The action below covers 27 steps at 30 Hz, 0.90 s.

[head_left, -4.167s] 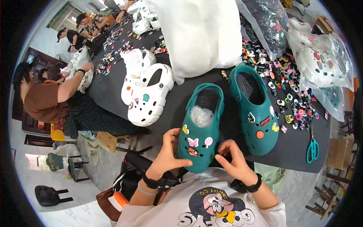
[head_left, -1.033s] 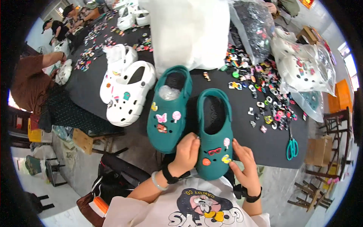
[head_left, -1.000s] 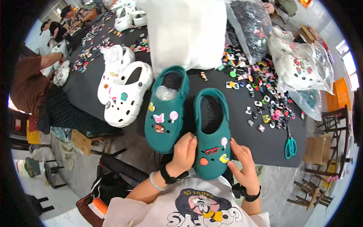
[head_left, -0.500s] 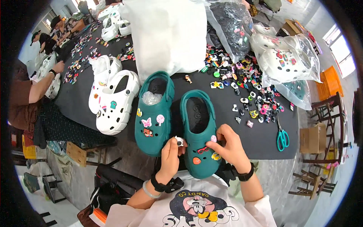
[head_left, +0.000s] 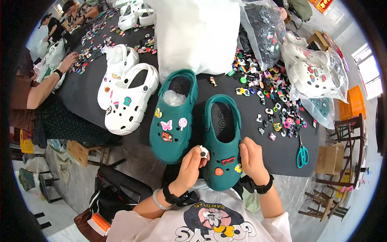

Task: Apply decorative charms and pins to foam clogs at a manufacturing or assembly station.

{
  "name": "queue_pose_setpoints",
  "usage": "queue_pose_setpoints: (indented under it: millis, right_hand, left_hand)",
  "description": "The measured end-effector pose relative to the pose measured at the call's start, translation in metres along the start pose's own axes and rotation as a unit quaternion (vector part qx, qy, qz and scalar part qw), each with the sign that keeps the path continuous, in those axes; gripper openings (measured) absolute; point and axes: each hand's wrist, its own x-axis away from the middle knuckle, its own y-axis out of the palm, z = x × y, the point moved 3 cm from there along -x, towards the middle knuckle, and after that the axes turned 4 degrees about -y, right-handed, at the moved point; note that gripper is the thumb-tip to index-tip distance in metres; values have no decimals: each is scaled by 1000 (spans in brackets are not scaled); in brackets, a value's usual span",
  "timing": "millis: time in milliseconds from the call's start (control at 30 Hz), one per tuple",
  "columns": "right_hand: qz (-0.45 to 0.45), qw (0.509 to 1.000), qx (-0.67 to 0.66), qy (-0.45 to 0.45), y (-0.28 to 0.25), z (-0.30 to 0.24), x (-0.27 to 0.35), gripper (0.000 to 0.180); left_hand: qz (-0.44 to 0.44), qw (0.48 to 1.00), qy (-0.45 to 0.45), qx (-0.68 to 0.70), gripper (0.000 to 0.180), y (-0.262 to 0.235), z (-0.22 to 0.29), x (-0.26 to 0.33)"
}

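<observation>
This looks like a small workshop where people put little decorations on foam clogs. A long table (head_left: 92, 92) with a black cover holds heaps of tiny colourful shoe charms (head_left: 270, 97). White clogs (head_left: 129, 97) and dark green clogs (head_left: 197, 121) lie on it, and more white clogs sit packed in clear plastic bags (head_left: 318, 68). A big white sack (head_left: 193, 32) stands at the back. Green scissors (head_left: 302, 155) lie near the edge. Another person (head_left: 48, 80) works at the same table. Cardboard boxes (head_left: 330, 157) and wooden stools (head_left: 330, 197) stand on the plain floor.
</observation>
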Motion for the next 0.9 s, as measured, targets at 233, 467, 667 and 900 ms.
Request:
queue_pose_setpoints:
  millis: [233, 467, 667, 900]
  right_hand:
    - [49, 997, 12, -64, 2, 11, 6, 15]
    - [58, 995, -12, -76, 3, 15, 4, 19]
    - [32, 926, -318, 201, -1, 43, 4, 25]
    - [1, 900, -386, 203, 3, 35, 3, 31]
  left_hand:
    - [-16, 1000, 0, -17, 49, -1, 1, -1]
    - [2, 999, -19, 28, 43, -2, -1, -3]
    - [6, 999, -37, 34, 40, -4, -2, -6]
    - [-24, 1000, -10, -12, 52, -3, 5, -5]
